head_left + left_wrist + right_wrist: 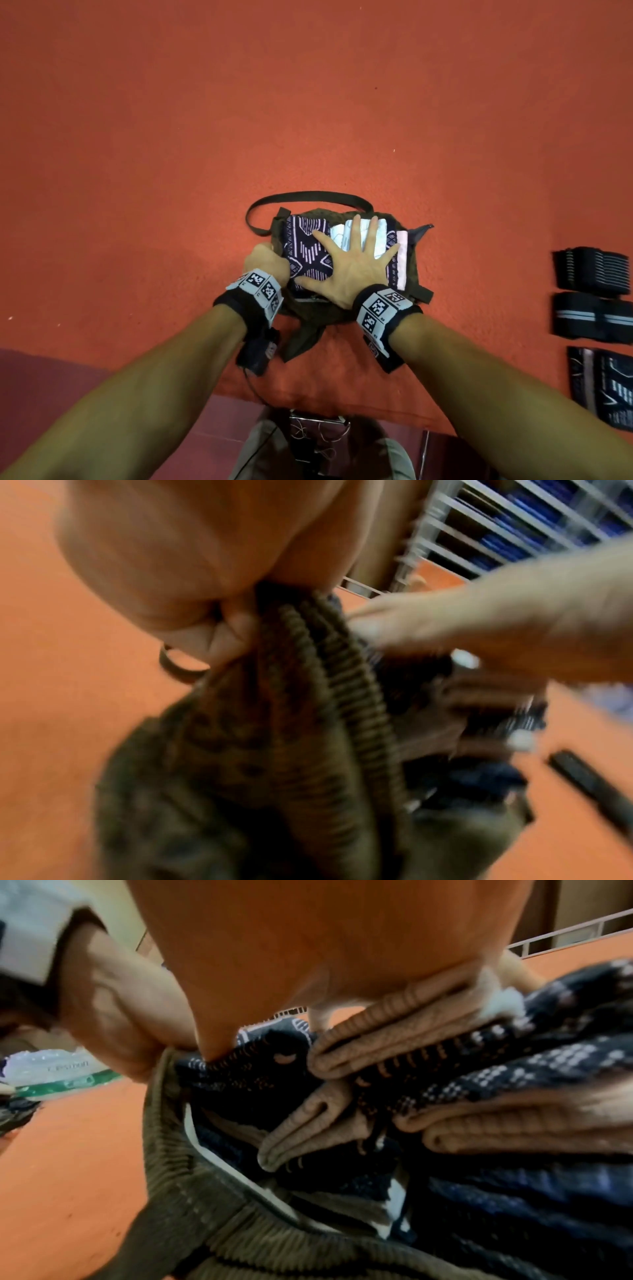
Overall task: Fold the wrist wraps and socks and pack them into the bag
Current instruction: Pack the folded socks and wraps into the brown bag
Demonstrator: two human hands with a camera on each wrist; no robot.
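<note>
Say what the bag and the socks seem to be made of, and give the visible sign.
Bag: olive corduroy-like cloth, matte; fine parallel ribs along its rim. Socks: knitted yarn, probably cotton blend; woven pale pattern on navy, ribbed tan cuffs in the right wrist view.

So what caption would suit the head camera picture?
Right hand presses folded socks flat into the olive bag while left hand grips its rim.

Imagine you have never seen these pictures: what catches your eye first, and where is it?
The right hand lies spread flat on the patterned socks in the open olive bag, mid-scene on the orange surface. The left hand grips the bag's left edge. Black wrist wraps lie at the far right.
</note>
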